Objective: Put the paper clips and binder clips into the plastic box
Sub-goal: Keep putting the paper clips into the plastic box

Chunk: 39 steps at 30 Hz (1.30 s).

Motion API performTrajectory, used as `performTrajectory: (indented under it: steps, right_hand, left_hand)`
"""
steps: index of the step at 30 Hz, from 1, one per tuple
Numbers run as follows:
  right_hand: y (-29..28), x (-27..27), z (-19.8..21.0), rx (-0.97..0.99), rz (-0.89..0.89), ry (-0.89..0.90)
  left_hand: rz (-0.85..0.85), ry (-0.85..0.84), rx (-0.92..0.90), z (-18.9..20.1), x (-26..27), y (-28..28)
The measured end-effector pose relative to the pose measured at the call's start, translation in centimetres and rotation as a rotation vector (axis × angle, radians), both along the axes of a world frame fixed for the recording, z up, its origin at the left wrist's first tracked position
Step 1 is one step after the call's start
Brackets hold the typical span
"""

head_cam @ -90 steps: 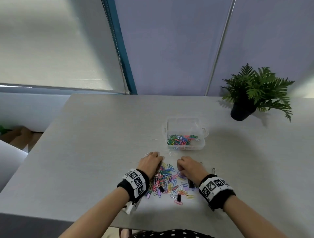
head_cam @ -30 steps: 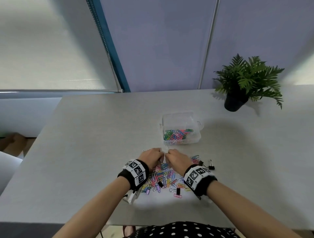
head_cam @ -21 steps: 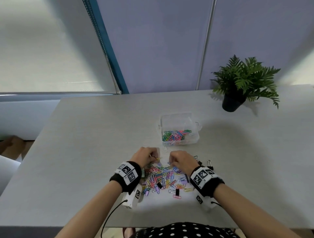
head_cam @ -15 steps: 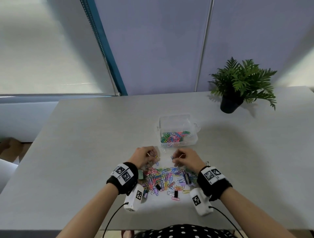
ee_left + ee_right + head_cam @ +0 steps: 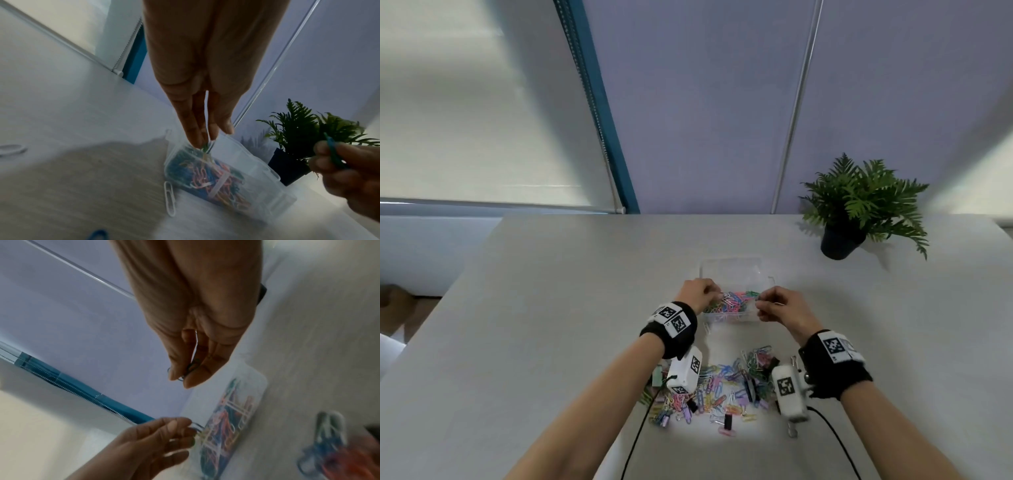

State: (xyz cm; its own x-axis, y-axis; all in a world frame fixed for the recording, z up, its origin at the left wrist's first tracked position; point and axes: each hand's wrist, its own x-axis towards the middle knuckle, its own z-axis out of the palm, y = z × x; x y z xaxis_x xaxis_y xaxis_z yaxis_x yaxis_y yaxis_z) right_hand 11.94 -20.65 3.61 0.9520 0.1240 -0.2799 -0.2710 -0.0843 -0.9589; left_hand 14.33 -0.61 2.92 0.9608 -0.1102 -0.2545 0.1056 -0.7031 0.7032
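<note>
Grey table [image 5: 551, 325] fills the room's near part, with a pale purple wall [image 5: 705, 102] behind it, a white blind [image 5: 465, 120] at the back left and a blue strip [image 5: 599, 113] beside the blind. A small green plant [image 5: 859, 202] in a dark pot stands at the back right of the table.

The clear plastic box [image 5: 732, 270] sits open in the middle of the table, its long side running left to right. Bright paper clips lie inside it.

The left hand [image 5: 697, 296] is over the box's left end, its fingers [image 5: 193, 129] pointing down and pinching a few clips. The right hand [image 5: 782, 308] is at the right end, its fingers [image 5: 179, 368] pinching a blue-green clip [image 5: 334, 154].

Nearer the person a loose pile of paper clips [image 5: 722, 387] and some black binder clips [image 5: 728, 419] lies on the table, pointing every which way. One white clip [image 5: 170, 198] lies just beside the box.
</note>
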Motion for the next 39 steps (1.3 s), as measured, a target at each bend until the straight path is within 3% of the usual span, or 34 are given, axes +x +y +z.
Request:
performTrajectory:
  steps: [4, 8, 13, 20, 27, 34, 39]
  right_hand:
    - [0.2, 2.5, 0.6, -0.093, -0.017, -0.076]
    - [1.4, 4.3, 0.3, -0.351, 0.089, -0.190]
    - [3.8, 3.5, 0.6, -0.740, 0.382, -0.349]
    - [8.8, -1.2, -0.4, -0.829, 0.915, -0.486]
    - [12.3, -3.6, -2.6, -1.061, 1.171, -0.629]
    - [10.2, -5.0, -4.2, -1.071, 1.233, -0.741]
    - [8.4, -5.9, -5.2, -0.972, 0.994, -0.846]
  left_hand:
    - [-0.017, -0.044, 0.004, 0.2, -0.8, 1.2]
    - [0.015, -0.083, -0.074, 1.1, -2.0, 4.4]
    - [-0.064, -0.030, 0.053, 1.1, -4.9, 9.3]
    - [-0.194, 0.032, 0.295, -0.7, -8.3, 11.1]
    - [-0.141, 0.062, 0.418, -2.0, -7.8, 9.9]
    - [-0.288, 0.112, 0.560, -2.4, -8.8, 6.8]
    - [-0.286, 0.027, 0.538, -3.0, -9.6, 3.6]
